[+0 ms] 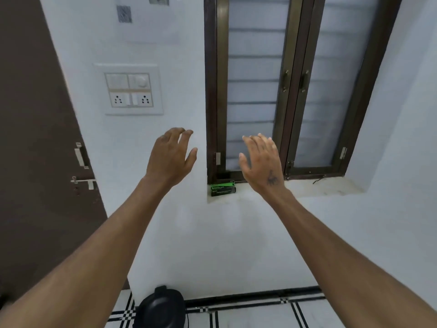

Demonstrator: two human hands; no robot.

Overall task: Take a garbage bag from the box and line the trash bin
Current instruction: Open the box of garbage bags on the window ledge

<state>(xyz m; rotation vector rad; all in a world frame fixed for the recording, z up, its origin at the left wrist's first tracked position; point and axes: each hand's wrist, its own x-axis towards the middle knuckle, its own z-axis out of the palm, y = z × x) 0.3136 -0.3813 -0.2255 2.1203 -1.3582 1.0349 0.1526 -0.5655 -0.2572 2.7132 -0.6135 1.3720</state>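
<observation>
Two bare hands up in front of a white plastered wall, both holding nothing. Left to right: brown door [35,138] at the left edge, flat matte panel with a pale metal handle and a slide latch [83,181]. Next, white rectangular switch plate [131,89] on the wall, glossy plastic, two sockets in the lower row and a round dial upper right. Black trash bin [160,308] sits on the floor at the bottom, below the wall; rounded, smooth plastic, lid on top, so contents cannot be seen. Floor [260,313] is white tile with black line-and-check borders. Left hand [171,157] is raised, back to camera, fingers spread and slightly curled, touching nothing. Garbage bag box [223,189] lies on the left end of the window sill [319,187], tucked in the corner against the frame; small green-and-black carton, rectangular, printing too blurred to read, whether it is open cannot be told. Right hand [261,162] hovers just above and to the right of the box, fingers straight and loosely apart, small dark tattoo on its back, not touching the box. Window [295,91] behind has dark brown frames, frosted panes with horizontal bars showing through, two brass handles at the centre.
</observation>
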